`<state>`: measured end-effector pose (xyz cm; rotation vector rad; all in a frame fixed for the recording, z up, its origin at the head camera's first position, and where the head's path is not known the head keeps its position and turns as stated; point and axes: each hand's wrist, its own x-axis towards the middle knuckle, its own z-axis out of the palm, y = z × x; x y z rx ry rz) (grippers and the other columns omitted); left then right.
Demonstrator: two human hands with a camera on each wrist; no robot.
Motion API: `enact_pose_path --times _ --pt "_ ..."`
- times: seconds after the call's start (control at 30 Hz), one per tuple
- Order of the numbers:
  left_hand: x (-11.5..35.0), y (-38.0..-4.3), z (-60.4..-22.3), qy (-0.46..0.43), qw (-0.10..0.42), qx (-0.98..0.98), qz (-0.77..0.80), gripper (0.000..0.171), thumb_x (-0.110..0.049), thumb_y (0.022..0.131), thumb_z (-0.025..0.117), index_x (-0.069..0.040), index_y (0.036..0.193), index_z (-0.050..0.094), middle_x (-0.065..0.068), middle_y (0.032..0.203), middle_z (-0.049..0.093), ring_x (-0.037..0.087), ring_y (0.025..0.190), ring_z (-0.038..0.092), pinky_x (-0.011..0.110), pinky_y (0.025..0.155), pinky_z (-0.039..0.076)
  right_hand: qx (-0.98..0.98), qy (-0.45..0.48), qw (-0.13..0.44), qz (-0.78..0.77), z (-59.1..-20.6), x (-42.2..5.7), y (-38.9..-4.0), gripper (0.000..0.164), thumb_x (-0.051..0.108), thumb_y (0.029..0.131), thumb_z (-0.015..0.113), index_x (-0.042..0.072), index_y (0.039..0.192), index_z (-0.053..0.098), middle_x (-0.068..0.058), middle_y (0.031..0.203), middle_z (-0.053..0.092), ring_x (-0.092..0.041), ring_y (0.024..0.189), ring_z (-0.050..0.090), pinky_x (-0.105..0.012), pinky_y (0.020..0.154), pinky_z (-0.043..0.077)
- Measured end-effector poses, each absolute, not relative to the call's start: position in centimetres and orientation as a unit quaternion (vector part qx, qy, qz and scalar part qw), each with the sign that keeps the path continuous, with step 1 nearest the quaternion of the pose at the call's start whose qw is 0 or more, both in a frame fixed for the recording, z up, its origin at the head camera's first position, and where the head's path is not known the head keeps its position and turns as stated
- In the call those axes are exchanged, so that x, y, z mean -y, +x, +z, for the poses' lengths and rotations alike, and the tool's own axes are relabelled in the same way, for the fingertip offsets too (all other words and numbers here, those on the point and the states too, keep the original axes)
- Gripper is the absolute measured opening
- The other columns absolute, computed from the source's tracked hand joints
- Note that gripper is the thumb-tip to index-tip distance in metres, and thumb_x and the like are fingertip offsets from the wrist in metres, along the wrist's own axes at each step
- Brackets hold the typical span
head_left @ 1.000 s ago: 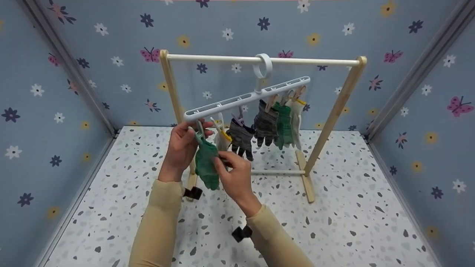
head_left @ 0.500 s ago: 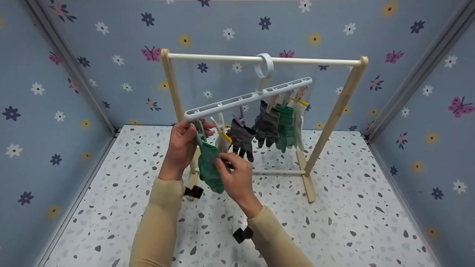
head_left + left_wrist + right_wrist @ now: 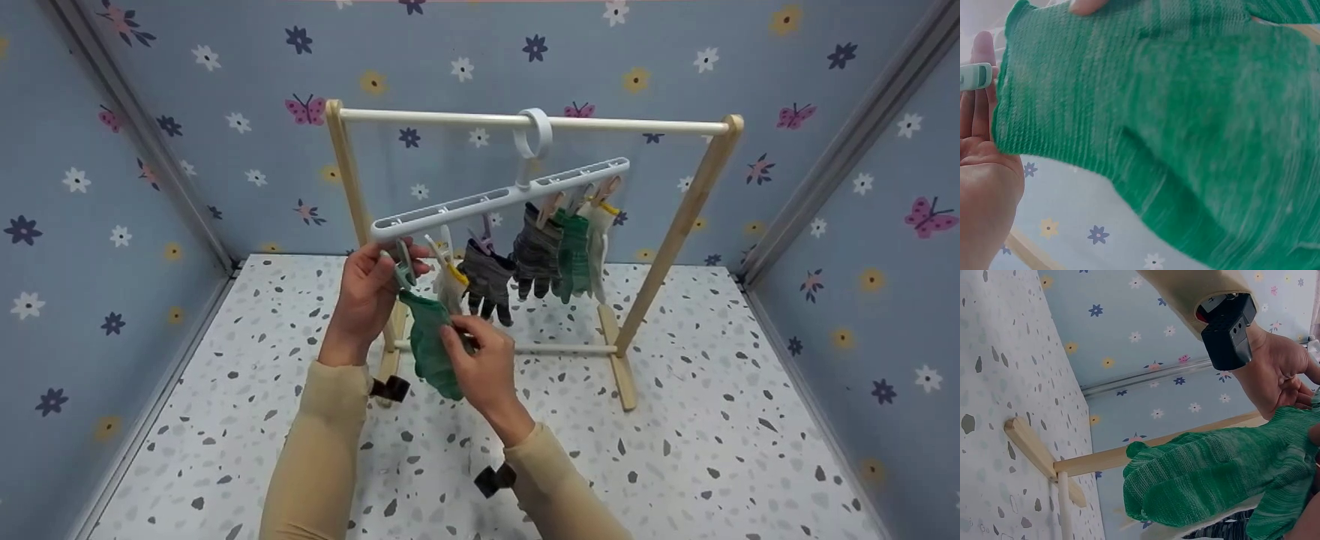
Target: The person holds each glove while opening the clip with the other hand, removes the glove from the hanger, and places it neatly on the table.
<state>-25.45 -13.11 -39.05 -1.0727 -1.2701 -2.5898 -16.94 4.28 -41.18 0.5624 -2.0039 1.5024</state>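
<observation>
My left hand pinches a pale green clothespin that hangs under the left end of the white hanger. My right hand grips a green knit glove by the side of its cuff, thumb on top. The glove's fingers droop downward. In the left wrist view a small gap separates the glove's cuff from the clothespin's tip. The right wrist view shows the glove's fingers stretched out, with the left hand beyond.
More gloves hang clipped along the hanger: a white one, a dark grey one, another grey, a green and a white. The hanger tilts down to the left on a wooden rack on the speckled surface.
The green glove's cuff has come out of the clothespin. My right hand has drawn the glove slightly down and right, while my left hand has stayed at the clothespin.
</observation>
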Motion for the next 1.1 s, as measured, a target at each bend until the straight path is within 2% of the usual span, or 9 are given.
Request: enact_pose_path --times 0.3,0.6,0.83,1.1 --pt "14.1 -25.0 -38.5 -0.351 0.028 0.428 -0.832 0.048 -0.03 0.094 0.069 0.005 0.126 0.062 0.021 0.115 0.068 0.025 0.094 0.069 0.039 0.096 0.05 0.748 0.201 0.258 0.578 -42.4 -4.9 -17.0 0.008 0.002 0.094 0.067 -0.001 0.097 0.074 -0.009 0.088 0.072 -0.015 0.075 0.067 -0.032 0.067 0.057" --pt "14.4 -25.1 -38.6 -0.35 0.021 0.421 -0.837 0.047 -0.029 0.095 0.067 0.004 0.129 0.061 0.02 0.118 0.067 0.025 0.095 0.069 0.038 0.096 0.05 0.753 0.184 0.234 0.586 -41.9 -5.6 -16.2 0.009 0.0 0.095 0.065 -0.004 0.098 0.072 -0.01 0.086 0.071 -0.017 0.071 0.063 -0.03 0.067 0.055" --pt "14.4 -25.2 -38.7 -0.34 0.016 0.41 -0.846 0.044 -0.025 0.095 0.068 0.005 0.127 0.062 0.019 0.116 0.068 0.024 0.094 0.068 0.036 0.096 0.05 0.758 0.176 0.207 0.593 -41.7 -6.3 -15.5 0.009 0.0 0.096 0.064 -0.003 0.098 0.072 -0.009 0.086 0.07 -0.013 0.067 0.057 -0.026 0.062 0.05" --pt "14.7 -25.1 -38.8 -0.322 0.032 0.42 -0.848 0.039 -0.023 0.096 0.068 -0.001 0.128 0.064 0.017 0.116 0.068 0.024 0.094 0.068 0.034 0.096 0.05 0.765 0.16 0.201 0.591 -42.2 -7.4 -14.9 0.01 0.002 0.096 0.064 -0.001 0.099 0.073 -0.009 0.086 0.071 -0.015 0.067 0.06 -0.028 0.061 0.052"
